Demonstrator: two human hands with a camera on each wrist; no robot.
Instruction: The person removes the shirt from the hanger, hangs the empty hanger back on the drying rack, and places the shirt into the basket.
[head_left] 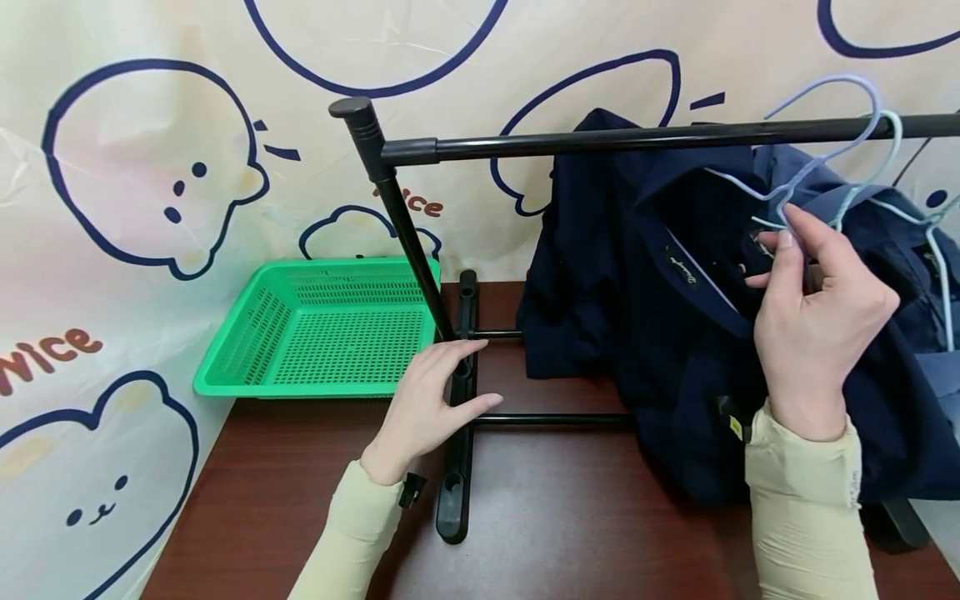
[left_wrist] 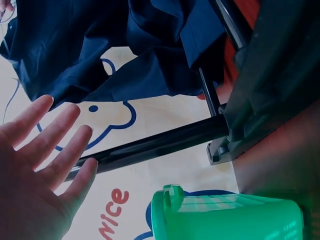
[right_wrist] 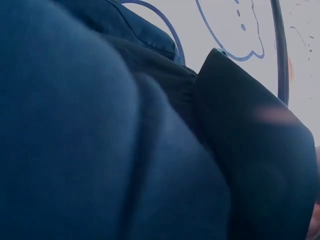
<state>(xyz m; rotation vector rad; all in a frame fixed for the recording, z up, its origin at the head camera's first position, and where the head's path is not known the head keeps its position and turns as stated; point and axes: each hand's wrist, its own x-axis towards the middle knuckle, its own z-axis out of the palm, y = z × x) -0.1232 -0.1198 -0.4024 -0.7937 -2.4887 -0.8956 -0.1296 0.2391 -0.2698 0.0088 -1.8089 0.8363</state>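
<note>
My right hand (head_left: 825,292) pinches the light purple hanger (head_left: 806,171) at the base of its hook. The hook arches above the black rail (head_left: 630,137); whether it rests on it I cannot tell. A navy shirt (head_left: 600,250) hangs from this hanger, its collar and label facing up. Just right of it, a pale green hanger (head_left: 892,150) crosses the rail beside a bluish garment (head_left: 821,179). My left hand (head_left: 431,404), fingers extended and holding nothing, is near the rack's left foot (head_left: 453,492). Dark blue cloth (right_wrist: 165,150) fills most of the right wrist view.
A green plastic basket (head_left: 225,379) stands at the back left, behind the rack's slanted post (head_left: 408,242). Two thin lower bars (head_left: 555,419) run right from the foot. Beneath lies a brown tabletop (head_left: 570,517), with a printed cartoon sheet (head_left: 150,333) behind.
</note>
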